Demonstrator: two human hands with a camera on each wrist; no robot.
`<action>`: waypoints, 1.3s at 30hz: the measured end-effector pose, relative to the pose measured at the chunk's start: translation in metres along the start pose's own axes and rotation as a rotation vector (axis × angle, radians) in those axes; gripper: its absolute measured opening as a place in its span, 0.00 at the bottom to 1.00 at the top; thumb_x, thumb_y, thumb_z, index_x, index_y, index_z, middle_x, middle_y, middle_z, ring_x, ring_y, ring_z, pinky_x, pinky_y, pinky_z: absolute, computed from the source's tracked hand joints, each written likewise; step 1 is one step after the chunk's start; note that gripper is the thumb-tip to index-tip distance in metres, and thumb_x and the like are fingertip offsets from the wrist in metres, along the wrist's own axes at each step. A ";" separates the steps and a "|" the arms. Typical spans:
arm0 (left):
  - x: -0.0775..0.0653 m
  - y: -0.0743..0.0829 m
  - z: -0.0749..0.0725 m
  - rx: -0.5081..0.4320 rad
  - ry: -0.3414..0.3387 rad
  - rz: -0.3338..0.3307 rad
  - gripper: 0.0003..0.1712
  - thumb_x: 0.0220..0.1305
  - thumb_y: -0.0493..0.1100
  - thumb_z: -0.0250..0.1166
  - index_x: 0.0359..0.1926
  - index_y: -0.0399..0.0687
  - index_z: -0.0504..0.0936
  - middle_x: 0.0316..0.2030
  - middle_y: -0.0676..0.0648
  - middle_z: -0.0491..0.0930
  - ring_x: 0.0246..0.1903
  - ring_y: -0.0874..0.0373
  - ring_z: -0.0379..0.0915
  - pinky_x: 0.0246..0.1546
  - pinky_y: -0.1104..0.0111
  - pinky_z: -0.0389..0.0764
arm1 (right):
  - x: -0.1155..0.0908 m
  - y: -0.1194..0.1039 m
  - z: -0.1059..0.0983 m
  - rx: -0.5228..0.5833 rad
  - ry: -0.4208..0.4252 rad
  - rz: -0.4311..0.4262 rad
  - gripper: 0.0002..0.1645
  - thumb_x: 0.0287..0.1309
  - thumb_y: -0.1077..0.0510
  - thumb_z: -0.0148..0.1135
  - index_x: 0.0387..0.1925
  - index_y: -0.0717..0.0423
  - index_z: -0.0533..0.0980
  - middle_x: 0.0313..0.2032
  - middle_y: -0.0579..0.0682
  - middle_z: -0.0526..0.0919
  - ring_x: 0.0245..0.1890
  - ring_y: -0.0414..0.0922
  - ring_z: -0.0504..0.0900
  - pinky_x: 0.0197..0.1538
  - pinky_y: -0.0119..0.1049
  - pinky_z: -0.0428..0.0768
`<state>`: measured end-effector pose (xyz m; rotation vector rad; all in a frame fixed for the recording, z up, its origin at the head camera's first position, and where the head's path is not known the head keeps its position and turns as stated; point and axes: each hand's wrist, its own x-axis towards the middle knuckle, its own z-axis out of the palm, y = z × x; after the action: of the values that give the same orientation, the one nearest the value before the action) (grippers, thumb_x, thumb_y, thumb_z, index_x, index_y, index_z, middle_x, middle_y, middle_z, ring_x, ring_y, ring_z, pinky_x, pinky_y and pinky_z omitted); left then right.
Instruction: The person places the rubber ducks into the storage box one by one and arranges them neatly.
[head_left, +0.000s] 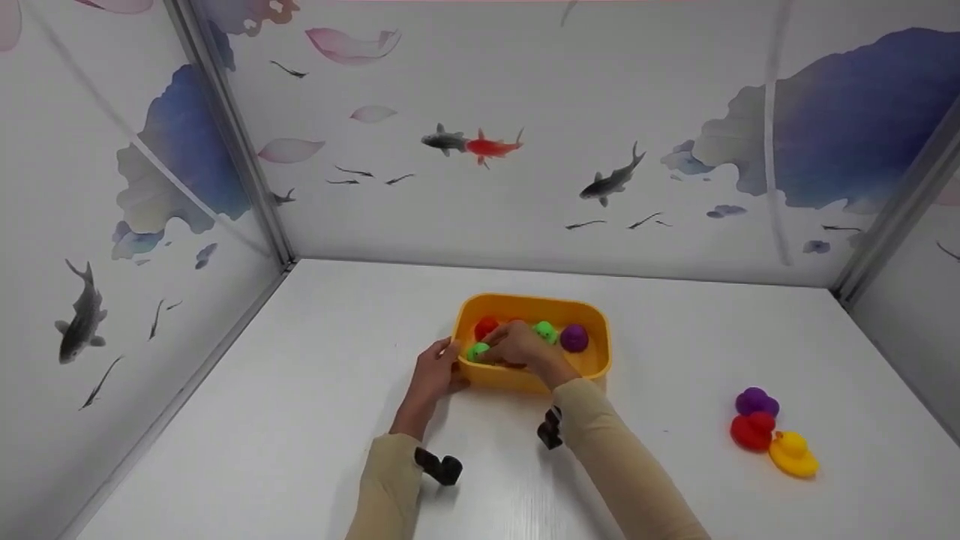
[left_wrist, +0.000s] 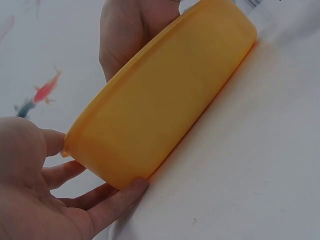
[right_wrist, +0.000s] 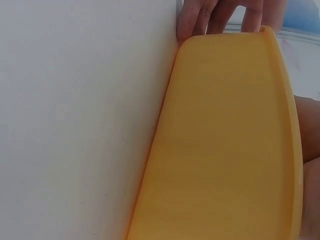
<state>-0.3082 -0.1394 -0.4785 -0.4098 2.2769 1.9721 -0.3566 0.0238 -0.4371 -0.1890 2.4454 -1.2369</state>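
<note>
A yellow plastic tub [head_left: 592,367] stands on the white table with several small rubber ducks inside. My left hand [head_left: 436,371] holds the tub's left end; in the left wrist view its thumb is at the rim and its fingers [left_wrist: 120,200] lie against the outer wall, down to the table. Reaching over the near rim, my right hand [head_left: 519,346] pinches a green rubber duck [head_left: 477,352] in the tub's left part. Around it are a red duck [head_left: 486,327], another green duck [head_left: 545,331] and a purple duck [head_left: 574,337]. The hand partly covers more red behind it.
To the right on the table, a purple duck [head_left: 754,402], a red duck [head_left: 752,431] and a yellow duck [head_left: 793,454] sit close together. Printed white panels [head_left: 525,90] enclose the table at the back and sides.
</note>
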 end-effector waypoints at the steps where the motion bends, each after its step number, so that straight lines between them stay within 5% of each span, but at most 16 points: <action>1: 0.000 0.000 0.000 -0.002 0.002 -0.003 0.31 0.79 0.54 0.48 0.75 0.45 0.63 0.63 0.40 0.76 0.46 0.55 0.79 0.53 0.64 0.85 | 0.000 0.000 0.000 -0.004 0.002 0.002 0.14 0.57 0.54 0.73 0.45 0.51 0.86 0.46 0.49 0.86 0.38 0.45 0.79 0.46 0.32 0.83; 12: -0.002 0.000 0.000 -0.009 0.006 0.003 0.30 0.79 0.54 0.48 0.74 0.45 0.64 0.61 0.40 0.78 0.44 0.56 0.80 0.50 0.65 0.86 | -0.002 0.002 -0.005 0.021 0.017 -0.021 0.14 0.58 0.54 0.72 0.45 0.53 0.84 0.44 0.50 0.86 0.35 0.44 0.79 0.41 0.31 0.83; 18: -0.001 0.001 0.000 -0.029 0.010 0.014 0.30 0.79 0.54 0.48 0.74 0.45 0.64 0.62 0.40 0.77 0.44 0.56 0.79 0.49 0.64 0.86 | -0.014 0.004 -0.023 0.048 0.016 -0.054 0.16 0.61 0.55 0.69 0.49 0.55 0.83 0.49 0.52 0.85 0.46 0.51 0.82 0.52 0.41 0.86; 24: -0.001 0.000 0.001 -0.020 0.011 0.011 0.30 0.79 0.54 0.48 0.74 0.46 0.64 0.61 0.40 0.77 0.44 0.56 0.79 0.50 0.64 0.86 | -0.035 0.011 -0.043 0.061 0.039 -0.136 0.15 0.62 0.55 0.68 0.49 0.55 0.83 0.49 0.51 0.85 0.53 0.55 0.82 0.52 0.42 0.86; 30: -0.001 -0.002 0.000 -0.020 0.020 0.014 0.30 0.79 0.53 0.49 0.73 0.46 0.65 0.60 0.40 0.78 0.42 0.57 0.79 0.49 0.64 0.86 | -0.062 0.022 -0.065 0.067 0.055 -0.247 0.15 0.64 0.54 0.66 0.50 0.55 0.83 0.50 0.52 0.85 0.46 0.48 0.84 0.49 0.39 0.87; 39: 0.001 -0.002 0.002 -0.034 0.014 -0.002 0.30 0.79 0.54 0.48 0.74 0.46 0.64 0.61 0.40 0.78 0.43 0.57 0.79 0.50 0.65 0.86 | -0.096 0.046 -0.090 0.025 0.092 -0.285 0.18 0.65 0.51 0.66 0.51 0.56 0.82 0.49 0.53 0.84 0.43 0.45 0.81 0.51 0.37 0.85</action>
<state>-0.3092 -0.1380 -0.4811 -0.4301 2.2529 2.0156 -0.3029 0.1459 -0.3986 -0.4981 2.5453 -1.4207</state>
